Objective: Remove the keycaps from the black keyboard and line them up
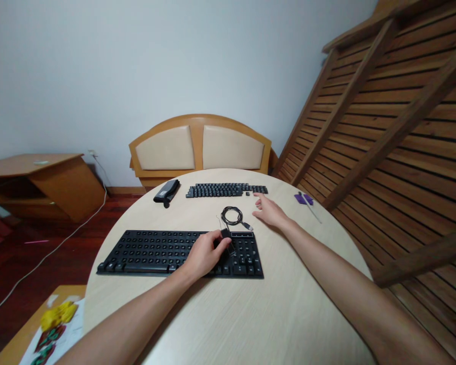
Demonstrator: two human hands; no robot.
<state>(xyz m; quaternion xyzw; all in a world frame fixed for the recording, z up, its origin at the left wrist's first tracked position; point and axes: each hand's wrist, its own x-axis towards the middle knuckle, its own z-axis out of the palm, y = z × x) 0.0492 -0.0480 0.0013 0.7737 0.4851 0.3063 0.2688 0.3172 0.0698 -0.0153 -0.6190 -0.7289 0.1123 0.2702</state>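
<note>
A black keyboard [148, 252] lies across the near part of the round table. Much of its main block shows bare switches, while keycaps sit on its bottom row and on part of the number pad. Over its right part, my left hand [205, 252] is closed on a small black keycap puller [225, 233] with thin wire ends. My right hand [270, 210] reaches past the keyboard, fingers apart and index finger extended. Its fingertips are near the rows of loose black keycaps [216, 190] and a single keycap [248, 193]. Nothing is visible in that hand.
A coiled black USB cable [231, 216] lies behind the keyboard. A black pouch [167, 191] rests at the table's back left. Purple pieces with a thin rod [310, 209] lie at the right edge. A wooden slatted panel [403, 126] leans close on the right.
</note>
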